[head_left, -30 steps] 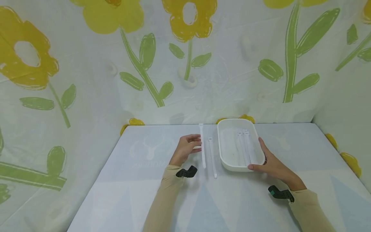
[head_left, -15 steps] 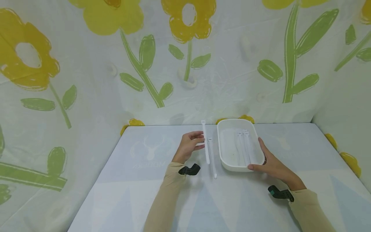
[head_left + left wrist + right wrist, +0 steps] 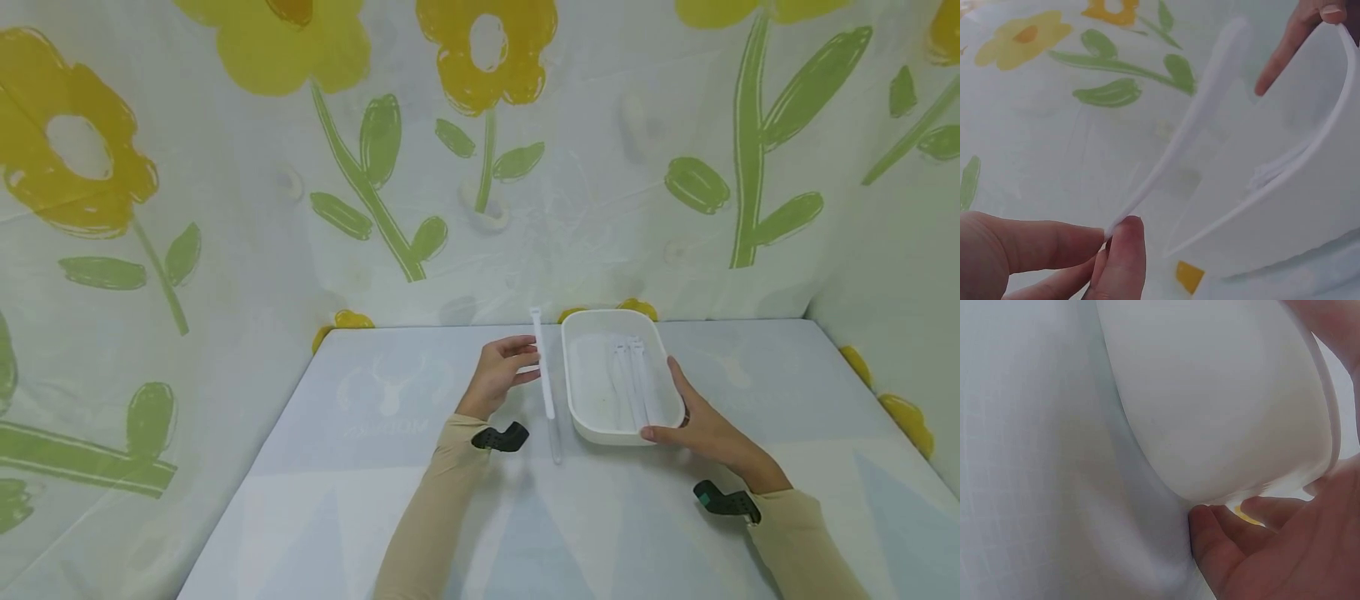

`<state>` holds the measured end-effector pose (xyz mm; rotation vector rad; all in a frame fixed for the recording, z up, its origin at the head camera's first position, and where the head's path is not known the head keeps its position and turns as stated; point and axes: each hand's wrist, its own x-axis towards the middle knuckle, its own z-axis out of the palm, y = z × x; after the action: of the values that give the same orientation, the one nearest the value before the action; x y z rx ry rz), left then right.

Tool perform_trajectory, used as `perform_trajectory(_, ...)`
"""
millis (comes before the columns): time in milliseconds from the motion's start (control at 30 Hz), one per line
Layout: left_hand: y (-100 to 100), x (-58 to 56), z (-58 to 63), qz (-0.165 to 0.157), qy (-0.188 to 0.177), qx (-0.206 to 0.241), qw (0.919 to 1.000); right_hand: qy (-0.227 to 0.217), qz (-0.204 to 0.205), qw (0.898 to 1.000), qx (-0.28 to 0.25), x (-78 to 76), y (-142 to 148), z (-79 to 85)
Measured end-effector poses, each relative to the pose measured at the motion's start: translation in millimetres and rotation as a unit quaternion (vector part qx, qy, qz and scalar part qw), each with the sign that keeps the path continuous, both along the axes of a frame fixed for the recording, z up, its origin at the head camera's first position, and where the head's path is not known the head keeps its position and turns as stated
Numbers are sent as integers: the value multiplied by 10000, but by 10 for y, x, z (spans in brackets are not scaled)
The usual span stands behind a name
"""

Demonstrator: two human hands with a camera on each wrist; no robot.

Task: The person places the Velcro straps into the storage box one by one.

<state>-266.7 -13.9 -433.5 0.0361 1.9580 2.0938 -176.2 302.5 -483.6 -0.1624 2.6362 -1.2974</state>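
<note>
In the head view my left hand (image 3: 504, 375) holds a long white plastic strip (image 3: 545, 367) with a small block at its far end. Thumb and fingers pinch it, as the left wrist view shows up close. A second such strip (image 3: 556, 446) lies on the table, mostly hidden behind the held one. My right hand (image 3: 708, 421) grips the right side of a white plastic box (image 3: 600, 435), with the thumb at the near corner and the fingers along the outer wall. Inside the box, several similar strips (image 3: 637, 383) lie lengthwise toward its right side.
The pale table (image 3: 360, 500) carries faint triangle prints and ends at a back edge just beyond the box. A curtain (image 3: 585, 225) with yellow flowers and green leaves hangs behind and at both sides.
My left hand has moved right and slightly away with the pinched strip, bringing it over the strip on the table and closer to the box. The right hand and the box stay in place.
</note>
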Motion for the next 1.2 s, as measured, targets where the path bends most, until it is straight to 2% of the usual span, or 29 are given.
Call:
perform_trajectory(700,312,-59,78,-166,99,192,9996,2,-14,10000,-9,9,-5,6)
perform_trajectory(1200,541,-138,38,-239,24,142,9996,2,12,10000,-90,-9,-5,-5)
